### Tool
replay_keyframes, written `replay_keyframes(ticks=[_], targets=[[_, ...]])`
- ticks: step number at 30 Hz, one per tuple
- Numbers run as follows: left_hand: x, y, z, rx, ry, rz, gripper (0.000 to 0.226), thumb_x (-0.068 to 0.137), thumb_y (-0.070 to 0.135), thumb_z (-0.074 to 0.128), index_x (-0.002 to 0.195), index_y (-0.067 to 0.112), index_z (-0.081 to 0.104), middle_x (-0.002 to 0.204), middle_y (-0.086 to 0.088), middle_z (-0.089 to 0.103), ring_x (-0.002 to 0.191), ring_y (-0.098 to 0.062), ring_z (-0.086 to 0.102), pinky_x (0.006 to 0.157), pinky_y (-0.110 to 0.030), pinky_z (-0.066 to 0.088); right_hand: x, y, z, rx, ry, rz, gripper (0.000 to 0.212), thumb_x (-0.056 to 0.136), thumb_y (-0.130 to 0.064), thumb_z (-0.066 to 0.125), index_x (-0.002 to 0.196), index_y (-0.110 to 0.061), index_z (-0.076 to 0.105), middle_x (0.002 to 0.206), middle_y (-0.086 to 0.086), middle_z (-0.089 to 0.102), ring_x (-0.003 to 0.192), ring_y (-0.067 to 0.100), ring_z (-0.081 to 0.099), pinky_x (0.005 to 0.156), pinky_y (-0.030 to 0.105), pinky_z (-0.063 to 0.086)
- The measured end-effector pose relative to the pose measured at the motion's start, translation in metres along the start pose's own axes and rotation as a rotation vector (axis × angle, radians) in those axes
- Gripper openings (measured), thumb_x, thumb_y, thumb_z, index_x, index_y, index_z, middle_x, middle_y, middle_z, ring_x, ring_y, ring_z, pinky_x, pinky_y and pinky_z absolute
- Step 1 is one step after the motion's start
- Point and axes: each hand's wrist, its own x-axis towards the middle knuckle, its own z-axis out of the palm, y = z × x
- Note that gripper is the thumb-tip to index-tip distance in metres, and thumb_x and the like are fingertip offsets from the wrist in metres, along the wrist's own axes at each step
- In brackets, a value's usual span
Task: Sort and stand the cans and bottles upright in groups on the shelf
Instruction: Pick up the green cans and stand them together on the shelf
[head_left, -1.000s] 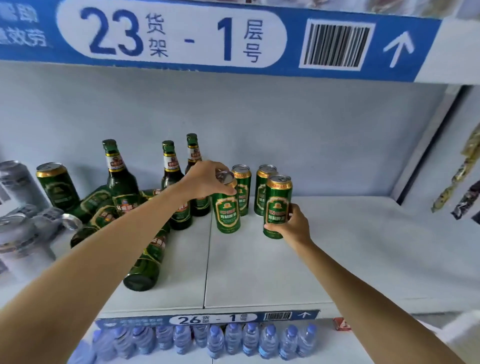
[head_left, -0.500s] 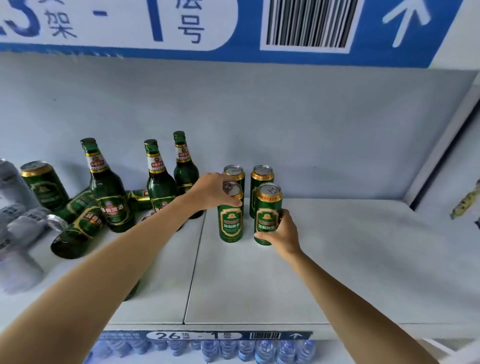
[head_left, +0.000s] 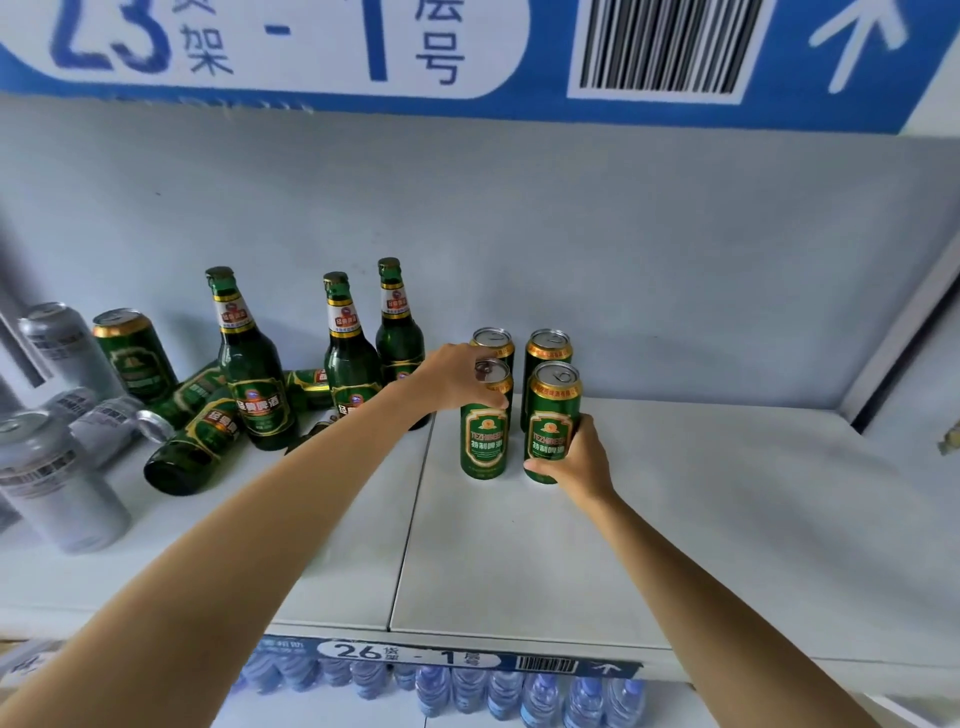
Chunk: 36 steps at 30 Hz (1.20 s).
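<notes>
Four tall green aluminium beer cans with gold rims stand upright in a two-by-two block at the centre of the white metal shelf (head_left: 701, 519). The left hand (head_left: 457, 376) grasps the front-left green can (head_left: 484, 441) from above, fingers curled over its silver top; the right hand (head_left: 582, 460) wraps round the lower side of the front-right green can (head_left: 551, 423). Behind them stand the back-left green can (head_left: 493, 340) and the back-right green can (head_left: 548, 348). Left of centre, three upright green glass beer bottles (head_left: 252, 379) rise above several toppled green bottles (head_left: 195, 447); grey cans (head_left: 52, 478) fill the far left of the frame. Compared with a second ago, both front cans sit lower and closer to the back pair, now resting on the shelf in a tight square.
</notes>
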Motion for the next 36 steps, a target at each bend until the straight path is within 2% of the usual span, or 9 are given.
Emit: replay_keyframes(ticks=[6, 10, 11, 14, 17, 22, 28, 32, 36], targets=[[-0.001, -0.001, 0.0, -0.091, -0.026, -0.012, 0.08, 0.072, 0.037, 0.079, 0.141, 0.02, 0.042, 0.129, -0.006, 0.061, 0.115, -0.026, 0.057, 0.098, -0.04, 0.048, -0.004, -0.005, 0.0, -0.033, -0.019, 0.006, 0.087, 0.052, -0.022, 0.092, 0.122, -0.007, 0.043, 0.119, 0.01, 0.059, 0.105, 0.028, 0.062, 0.085, 0.038, 0.052], [-0.007, -0.006, -0.005, -0.214, -0.083, -0.01, 0.077, 0.076, 0.042, 0.075, 0.141, 0.021, 0.039, 0.132, -0.005, 0.059, 0.118, -0.024, 0.057, 0.098, -0.037, 0.048, 0.017, 0.01, -0.006, -0.021, 0.007, -0.076, 0.103, 0.038, -0.066, 0.084, 0.123, -0.023, 0.047, 0.118, 0.003, 0.06, 0.108, 0.02, 0.062, 0.088, 0.045, 0.055], [-0.01, -0.008, -0.01, -0.202, -0.082, -0.006, 0.076, 0.079, 0.045, 0.071, 0.143, 0.021, 0.038, 0.135, -0.005, 0.056, 0.12, -0.024, 0.055, 0.098, -0.035, 0.046, 0.015, 0.001, -0.014, -0.044, 0.034, -0.117, 0.097, 0.043, -0.067, 0.082, 0.123, -0.022, 0.049, 0.118, 0.003, 0.06, 0.11, 0.02, 0.06, 0.09, 0.044, 0.054], [-0.024, -0.016, -0.033, -0.084, -0.023, -0.003, 0.071, 0.087, 0.051, 0.059, 0.146, 0.021, 0.035, 0.148, -0.004, 0.043, 0.133, -0.025, 0.044, 0.105, -0.037, 0.037, -0.005, -0.053, -0.04, -0.169, 0.117, -0.256, 0.061, 0.076, -0.044, 0.072, 0.124, -0.011, 0.052, 0.12, 0.011, 0.056, 0.115, 0.025, 0.051, 0.094, 0.042, 0.046], [-0.049, -0.029, -0.065, 0.098, 0.036, 0.02, 0.06, 0.09, 0.053, 0.052, 0.141, 0.021, 0.044, 0.147, -0.003, 0.043, 0.133, -0.025, 0.042, 0.107, -0.038, 0.035, -0.012, -0.094, -0.052, -0.342, 0.094, -0.387, 0.044, 0.09, -0.037, 0.059, 0.122, -0.008, 0.054, 0.124, 0.013, 0.056, 0.117, 0.029, 0.051, 0.095, 0.041, 0.044], [-0.102, -0.067, -0.117, 0.223, 0.137, -0.006, 0.047, 0.092, 0.05, 0.051, 0.13, 0.024, 0.057, 0.134, 0.002, 0.057, 0.121, -0.02, 0.052, 0.101, -0.034, 0.038, -0.034, -0.16, -0.031, -0.624, -0.117, -0.582, 0.042, 0.096, -0.041, 0.047, 0.126, -0.013, 0.057, 0.129, 0.007, 0.059, 0.119, 0.025, 0.051, 0.095, 0.035, 0.036], [-0.168, -0.14, -0.166, 0.35, 0.17, -0.115, 0.046, 0.09, 0.053, 0.052, 0.124, 0.024, 0.061, 0.13, 0.003, 0.059, 0.119, -0.02, 0.053, 0.101, -0.037, 0.041, -0.07, -0.223, 0.039, -0.734, -0.295, -0.624, 0.052, 0.097, -0.049, 0.039, 0.135, -0.015, 0.05, 0.137, 0.006, 0.053, 0.124, 0.026, 0.049, 0.097, 0.039, 0.04], [-0.206, -0.197, -0.194, 0.332, 0.197, -0.157, 0.04, 0.089, 0.052, 0.054, 0.118, 0.027, 0.065, 0.127, 0.004, 0.061, 0.12, -0.019, 0.053, 0.102, -0.037, 0.039, -0.095, -0.259, 0.099, -0.759, -0.348, -0.611, 0.051, 0.096, -0.049, 0.038, 0.126, -0.012, 0.055, 0.127, 0.009, 0.057, 0.114, 0.028, 0.054, 0.094, 0.043, 0.045], [-0.235, -0.248, -0.216, 0.315, 0.191, -0.131, 0.038, 0.088, 0.05, 0.057, 0.112, 0.023, 0.068, 0.118, 0.002, 0.066, 0.107, -0.019, 0.059, 0.098, -0.036, 0.044, -0.117, -0.282, 0.154, -0.738, -0.395, -0.537, 0.051, 0.094, -0.054, 0.038, 0.113, -0.012, 0.06, 0.11, 0.008, 0.063, 0.102, 0.029, 0.059, 0.087, 0.043, 0.048]])
